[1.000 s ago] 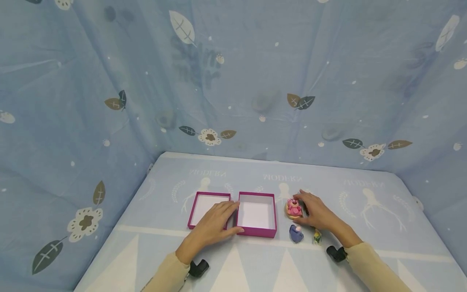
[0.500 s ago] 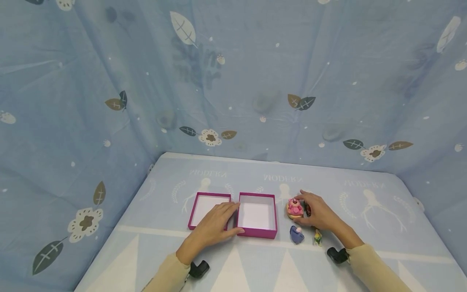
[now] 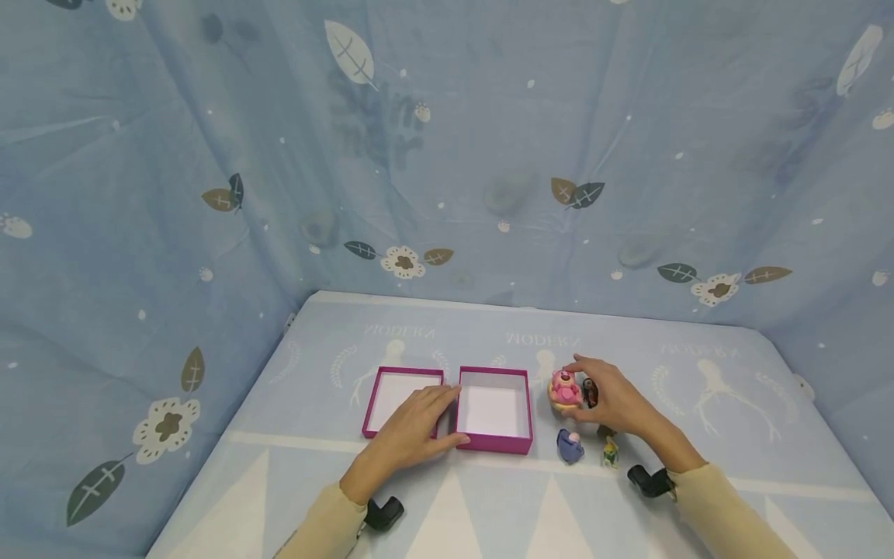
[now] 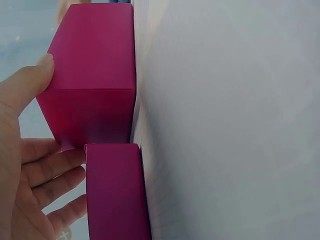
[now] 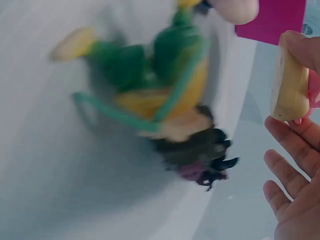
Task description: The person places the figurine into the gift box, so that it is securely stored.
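In the head view, my right hand [image 3: 615, 400] pinches a pink bear figurine [image 3: 566, 390] between thumb and fingers. Its round, cream-yellow base [image 5: 292, 82] appears on edge in the right wrist view, fingertips at its rim. My left hand [image 3: 408, 435] holds the near left corner of a magenta box [image 3: 494, 443] with a white inside; the thumb [image 4: 37, 77] lies at the front wall's upper edge and the fingers reach along the left wall. Left of that box, partly behind the hand, lies a shallow magenta lid [image 3: 389, 397], white side up.
Near my right hand lie a blue-clad figurine [image 3: 569, 446], a green and yellow one [image 3: 611, 453], and a dark-coloured one [image 3: 590, 393]. Blurred and close, a green and yellow dark-haired figurine [image 5: 175, 90] fills the right wrist view. A patterned blue curtain [image 3: 447, 155] borders the table.
My right hand has moved slightly up and away with the bear figurine, and the dark figurine behind it shows more. My left hand, the box and the lid keep their places.
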The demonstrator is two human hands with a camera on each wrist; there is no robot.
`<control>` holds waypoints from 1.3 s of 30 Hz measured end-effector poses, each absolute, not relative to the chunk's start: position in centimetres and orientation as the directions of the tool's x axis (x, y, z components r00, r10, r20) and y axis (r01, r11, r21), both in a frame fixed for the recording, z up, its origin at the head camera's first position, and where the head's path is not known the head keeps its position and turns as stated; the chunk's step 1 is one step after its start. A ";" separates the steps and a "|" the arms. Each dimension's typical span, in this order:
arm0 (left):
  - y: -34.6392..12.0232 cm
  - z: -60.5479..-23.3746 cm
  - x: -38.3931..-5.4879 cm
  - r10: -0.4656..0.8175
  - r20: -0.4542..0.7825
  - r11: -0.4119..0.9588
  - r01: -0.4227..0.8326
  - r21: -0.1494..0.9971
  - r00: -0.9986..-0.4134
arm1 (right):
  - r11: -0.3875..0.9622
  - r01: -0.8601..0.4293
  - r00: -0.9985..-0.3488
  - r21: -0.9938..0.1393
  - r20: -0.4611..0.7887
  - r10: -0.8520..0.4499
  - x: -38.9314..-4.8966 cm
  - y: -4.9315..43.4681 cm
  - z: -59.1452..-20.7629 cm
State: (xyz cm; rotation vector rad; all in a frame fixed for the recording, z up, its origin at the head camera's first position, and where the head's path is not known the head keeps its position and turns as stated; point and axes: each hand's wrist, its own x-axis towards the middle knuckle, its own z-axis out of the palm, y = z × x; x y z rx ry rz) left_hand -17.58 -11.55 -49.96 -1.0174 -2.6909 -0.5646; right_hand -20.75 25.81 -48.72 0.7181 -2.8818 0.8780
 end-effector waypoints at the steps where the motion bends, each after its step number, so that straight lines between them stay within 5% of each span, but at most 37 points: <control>1: -11.5 -50.0 -17.6 0.590 0.327 0.688 0.672 0.275 -0.738 | 0.732 -0.442 -0.892 -0.519 0.171 -0.418 -20.7 25.7 -48.5; 39: -11.5 -50.0 -17.6 0.577 0.299 0.687 0.650 0.325 -0.760 | 0.615 -0.560 -0.816 -0.555 0.238 -0.527 -20.9 18.5 -46.4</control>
